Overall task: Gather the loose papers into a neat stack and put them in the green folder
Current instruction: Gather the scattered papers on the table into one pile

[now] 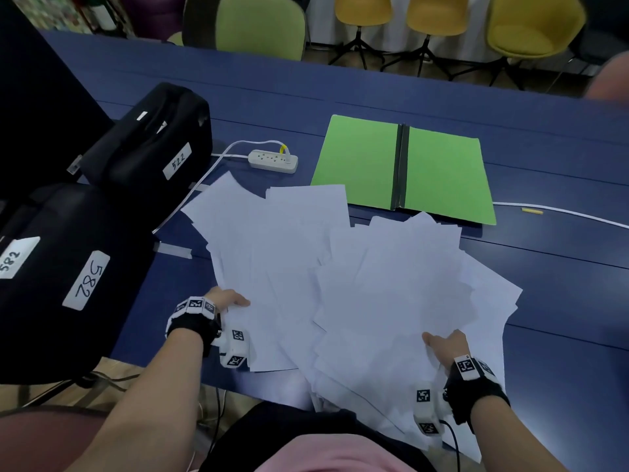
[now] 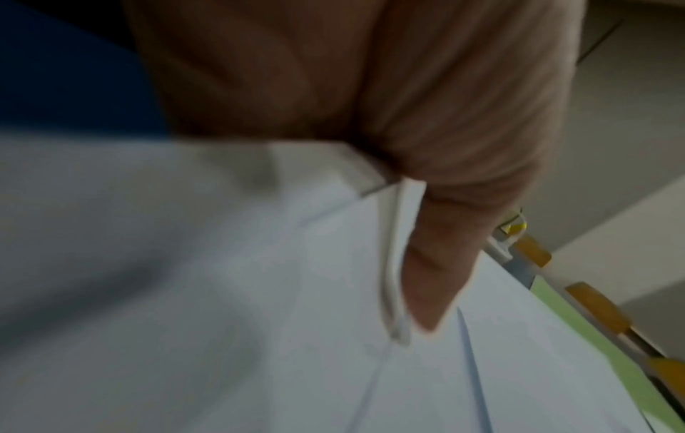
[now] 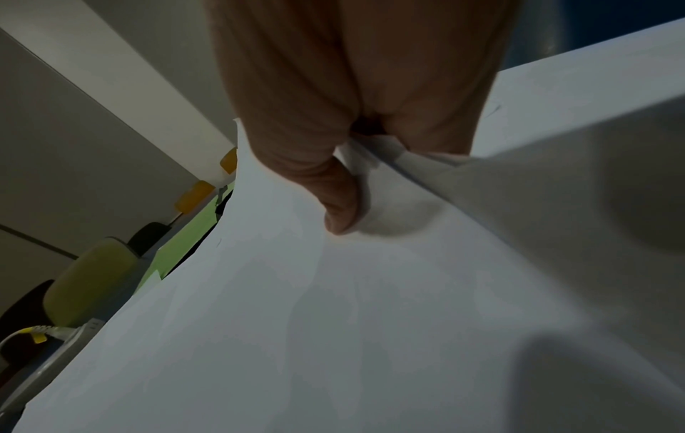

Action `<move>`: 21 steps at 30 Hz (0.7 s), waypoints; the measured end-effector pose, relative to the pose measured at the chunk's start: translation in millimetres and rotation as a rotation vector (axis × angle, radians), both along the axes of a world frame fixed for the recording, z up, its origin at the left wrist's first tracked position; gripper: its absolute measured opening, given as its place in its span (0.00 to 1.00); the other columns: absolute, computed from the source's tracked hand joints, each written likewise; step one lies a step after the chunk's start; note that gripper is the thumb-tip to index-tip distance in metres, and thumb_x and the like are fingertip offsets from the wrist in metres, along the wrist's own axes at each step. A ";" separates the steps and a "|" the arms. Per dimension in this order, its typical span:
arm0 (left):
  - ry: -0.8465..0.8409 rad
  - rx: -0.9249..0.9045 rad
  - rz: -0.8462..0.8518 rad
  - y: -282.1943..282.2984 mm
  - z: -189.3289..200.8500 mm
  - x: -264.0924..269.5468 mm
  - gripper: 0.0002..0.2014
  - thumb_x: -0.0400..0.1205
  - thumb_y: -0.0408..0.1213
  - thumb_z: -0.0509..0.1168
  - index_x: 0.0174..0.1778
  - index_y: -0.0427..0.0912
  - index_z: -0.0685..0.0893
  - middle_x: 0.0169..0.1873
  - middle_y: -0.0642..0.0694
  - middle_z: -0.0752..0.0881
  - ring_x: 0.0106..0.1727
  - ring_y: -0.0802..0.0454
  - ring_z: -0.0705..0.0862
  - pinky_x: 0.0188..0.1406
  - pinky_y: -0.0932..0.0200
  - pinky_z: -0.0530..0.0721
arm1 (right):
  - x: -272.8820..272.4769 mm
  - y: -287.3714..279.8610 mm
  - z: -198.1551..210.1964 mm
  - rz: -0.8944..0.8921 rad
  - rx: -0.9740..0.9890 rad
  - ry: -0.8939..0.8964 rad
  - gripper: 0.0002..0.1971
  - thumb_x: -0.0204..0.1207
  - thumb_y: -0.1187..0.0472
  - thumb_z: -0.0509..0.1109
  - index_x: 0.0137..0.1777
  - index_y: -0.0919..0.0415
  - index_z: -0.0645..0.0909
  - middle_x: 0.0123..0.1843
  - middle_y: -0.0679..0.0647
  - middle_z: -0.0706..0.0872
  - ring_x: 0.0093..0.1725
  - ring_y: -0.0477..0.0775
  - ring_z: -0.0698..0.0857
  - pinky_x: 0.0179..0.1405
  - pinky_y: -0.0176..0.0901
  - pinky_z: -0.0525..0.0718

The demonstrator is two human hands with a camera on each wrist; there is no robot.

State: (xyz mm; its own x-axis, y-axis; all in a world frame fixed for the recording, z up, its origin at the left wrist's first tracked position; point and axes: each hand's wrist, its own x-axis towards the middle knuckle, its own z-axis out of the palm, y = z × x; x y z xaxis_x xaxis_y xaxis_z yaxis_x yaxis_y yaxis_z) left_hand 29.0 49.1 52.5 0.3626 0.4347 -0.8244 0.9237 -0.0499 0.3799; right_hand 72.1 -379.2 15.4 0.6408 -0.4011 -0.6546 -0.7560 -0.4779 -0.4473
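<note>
The loose white paper sheets [image 1: 340,267] fan out on the blue desk [image 1: 544,301], corners pointing far. The left hand [image 1: 226,299] and right hand [image 1: 446,345] each pinch the near edges. The open green folder [image 1: 442,172] lies flat behind, spine running near to far.

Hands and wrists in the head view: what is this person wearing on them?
Both forearms are bare, with no sleeves. Each wrist carries a black strap: the left hand and right hand each sit beyond a ring of white blocks printed with black-and-white square codes. A white coded unit hangs below each wrist, and a thin black cable trails from the right one.
</note>
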 end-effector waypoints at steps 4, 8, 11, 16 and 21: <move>-0.151 0.076 0.181 -17.2 1.5 5.3 0.41 0.66 0.46 0.79 0.71 0.30 0.71 0.67 0.36 0.80 0.62 0.34 0.82 0.54 0.46 0.83 | 0.5 0.3 -0.5 -0.002 -0.025 0.011 0.34 0.73 0.64 0.73 0.74 0.80 0.63 0.71 0.74 0.74 0.70 0.72 0.75 0.64 0.57 0.76; -0.350 0.241 0.158 -25.2 12.1 22.3 0.19 0.74 0.27 0.72 0.60 0.26 0.81 0.61 0.32 0.84 0.63 0.36 0.83 0.54 0.55 0.79 | 1.1 -1.0 -0.9 -0.017 -0.012 0.001 0.34 0.74 0.65 0.72 0.74 0.80 0.61 0.72 0.74 0.72 0.71 0.72 0.74 0.65 0.57 0.75; -0.518 0.328 0.148 -21.1 42.3 29.3 0.16 0.75 0.23 0.69 0.59 0.25 0.82 0.59 0.31 0.85 0.60 0.37 0.85 0.54 0.57 0.79 | 1.1 -1.1 -1.1 -0.018 -0.006 0.000 0.36 0.74 0.64 0.72 0.76 0.80 0.60 0.74 0.74 0.71 0.72 0.72 0.74 0.66 0.56 0.75; -0.801 0.407 0.221 -8.7 113.1 30.4 0.17 0.76 0.19 0.66 0.61 0.24 0.80 0.54 0.35 0.84 0.49 0.49 0.80 0.50 0.58 0.77 | 2.1 0.4 1.3 -0.026 -0.007 0.001 0.34 0.74 0.65 0.73 0.74 0.81 0.62 0.72 0.75 0.73 0.70 0.72 0.75 0.64 0.56 0.75; -0.963 0.190 0.425 3.2 150.4 28.0 0.18 0.75 0.22 0.68 0.62 0.31 0.82 0.47 0.43 0.86 0.41 0.51 0.85 0.51 0.54 0.82 | 0.9 0.9 1.1 -0.026 0.001 -0.010 0.34 0.74 0.65 0.72 0.74 0.81 0.61 0.73 0.75 0.72 0.71 0.72 0.74 0.65 0.56 0.75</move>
